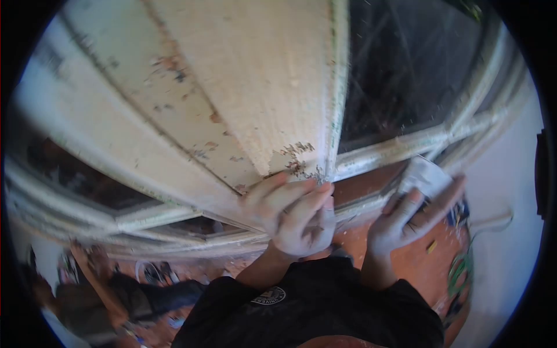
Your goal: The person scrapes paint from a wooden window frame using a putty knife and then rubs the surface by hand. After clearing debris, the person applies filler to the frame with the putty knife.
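Observation:
Dusted with pale powder, my left hand (296, 214) is raised at the lower end of a cream-painted wooden frame (278, 87), its fingers curled against or just in front of the wood. Whether anything small is between those fingers is hidden. Flaked, chipped patches (299, 159) show on the wood just above the fingertips. My right hand (406, 220), to the right, holds a white piece of sheet material (426, 177) between thumb and fingers, below the window's crossbar.
Dark glass panes (406, 69) flank the frame. Another person (93, 301) is at the lower left with raised arms. A green hose (458, 272) lies on the reddish floor (415, 261) at right, near a small yellow object (431, 247). A white wall (510, 203) stands beyond.

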`<state>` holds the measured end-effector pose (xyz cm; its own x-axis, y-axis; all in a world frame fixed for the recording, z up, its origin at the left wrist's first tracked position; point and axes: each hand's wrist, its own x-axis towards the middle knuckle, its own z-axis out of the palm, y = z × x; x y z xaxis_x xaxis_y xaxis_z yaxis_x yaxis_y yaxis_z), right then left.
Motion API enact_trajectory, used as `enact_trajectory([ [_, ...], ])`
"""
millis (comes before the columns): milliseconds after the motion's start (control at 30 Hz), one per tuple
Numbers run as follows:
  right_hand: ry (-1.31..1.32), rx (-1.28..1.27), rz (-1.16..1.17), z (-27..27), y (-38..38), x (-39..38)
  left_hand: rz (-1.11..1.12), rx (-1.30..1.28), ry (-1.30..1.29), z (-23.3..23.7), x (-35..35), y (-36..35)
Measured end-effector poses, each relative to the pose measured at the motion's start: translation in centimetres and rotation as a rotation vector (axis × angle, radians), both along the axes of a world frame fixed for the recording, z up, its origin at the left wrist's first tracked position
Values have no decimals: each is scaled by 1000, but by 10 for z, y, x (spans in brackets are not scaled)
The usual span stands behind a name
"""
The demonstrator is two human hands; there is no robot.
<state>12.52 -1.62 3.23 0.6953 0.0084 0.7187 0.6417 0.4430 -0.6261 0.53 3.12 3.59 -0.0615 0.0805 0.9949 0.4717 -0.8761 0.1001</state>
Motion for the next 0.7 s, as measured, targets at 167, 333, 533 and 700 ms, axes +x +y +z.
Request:
enact_trajectory([
  [167, -1, 234, 234, -7, 8, 80, 238, 121, -250, 26, 2, 9],
  [333, 67, 293, 143, 4, 21, 156, 359, -2, -220, 25, 18, 14],
  [533, 22, 368, 233, 3, 45, 174, 441, 5, -359, 26, 28, 11],
  [700, -125, 339, 121, 6, 48, 167, 657, 5, -268, 29, 27, 2],
])
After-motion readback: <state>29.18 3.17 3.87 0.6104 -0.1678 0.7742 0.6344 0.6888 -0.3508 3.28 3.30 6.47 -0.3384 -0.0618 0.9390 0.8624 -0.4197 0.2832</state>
